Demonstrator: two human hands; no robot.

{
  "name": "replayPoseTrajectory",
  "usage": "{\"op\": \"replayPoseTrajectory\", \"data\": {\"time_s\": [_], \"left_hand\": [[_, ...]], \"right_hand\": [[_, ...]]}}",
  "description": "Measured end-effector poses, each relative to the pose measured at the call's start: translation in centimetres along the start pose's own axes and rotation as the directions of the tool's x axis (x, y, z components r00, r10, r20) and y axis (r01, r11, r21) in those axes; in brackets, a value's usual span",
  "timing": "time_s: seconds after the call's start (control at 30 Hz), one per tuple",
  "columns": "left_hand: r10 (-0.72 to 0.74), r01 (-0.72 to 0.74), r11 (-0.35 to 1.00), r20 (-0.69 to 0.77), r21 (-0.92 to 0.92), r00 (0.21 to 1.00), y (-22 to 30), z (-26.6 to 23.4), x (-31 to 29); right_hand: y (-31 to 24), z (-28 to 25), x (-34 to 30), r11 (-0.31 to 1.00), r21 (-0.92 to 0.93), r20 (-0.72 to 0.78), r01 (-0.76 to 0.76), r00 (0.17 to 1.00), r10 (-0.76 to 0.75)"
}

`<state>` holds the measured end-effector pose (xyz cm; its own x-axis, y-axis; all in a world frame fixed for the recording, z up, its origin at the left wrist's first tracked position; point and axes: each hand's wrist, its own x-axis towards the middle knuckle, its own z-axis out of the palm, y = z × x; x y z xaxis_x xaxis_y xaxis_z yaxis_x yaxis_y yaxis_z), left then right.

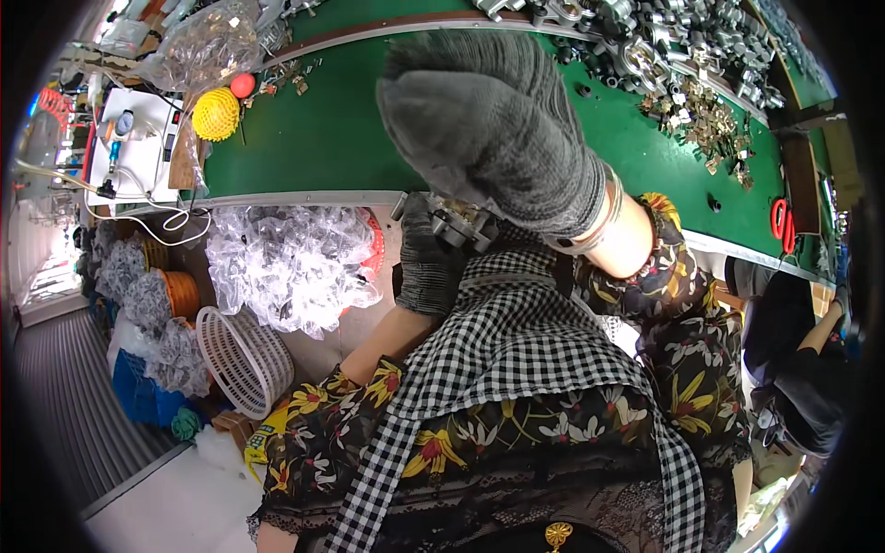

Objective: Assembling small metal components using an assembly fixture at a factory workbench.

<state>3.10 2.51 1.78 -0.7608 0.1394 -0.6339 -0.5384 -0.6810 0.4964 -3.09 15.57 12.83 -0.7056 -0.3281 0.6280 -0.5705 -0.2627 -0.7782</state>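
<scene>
My left hand [430,263], in a dark grey knit glove, is closed around a small silver metal casting [461,224] just in front of the bench's near edge, by my apron. My right hand [498,134], gloved in grey, is raised above the bench close to the camera. Its fingers are pressed together and bent, with a motion blur along the upper edge. Whatever lies inside the right fingers is hidden. The right hand covers part of the view above the casting.
Metal castings [645,60] and small brass-coloured pieces [705,129] are heaped on the green bench [313,138]. Red-handled scissors [783,226] lie at right. A yellow spiky ball [216,114] sits at left. Plastic-wrapped parts [286,263] fill a red basket below; a white basket [241,361] leans nearby.
</scene>
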Motion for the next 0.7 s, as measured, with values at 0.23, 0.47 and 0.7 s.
{"op": "replayPoseTrajectory", "data": {"time_s": [0.23,0.47,0.7], "left_hand": [[0.059,-0.060,0.998,0.066,0.005,0.996,0.3,-0.3,1.4],[0.026,-0.060,0.993,0.309,0.101,0.951,1.7,1.8,-1.0],[-0.058,-0.135,0.936,0.520,0.326,0.852,4.6,7.6,3.4]], "right_hand": [[0.9,0.7,-0.2,0.973,-0.099,0.063,-0.210,0.974,0.216],[-2.6,-5.5,-3.0,0.819,-0.559,-0.053,0.132,0.980,-0.194],[-6.4,-9.1,-11.3,0.919,-0.010,-0.730,-0.394,0.632,0.262]]}}
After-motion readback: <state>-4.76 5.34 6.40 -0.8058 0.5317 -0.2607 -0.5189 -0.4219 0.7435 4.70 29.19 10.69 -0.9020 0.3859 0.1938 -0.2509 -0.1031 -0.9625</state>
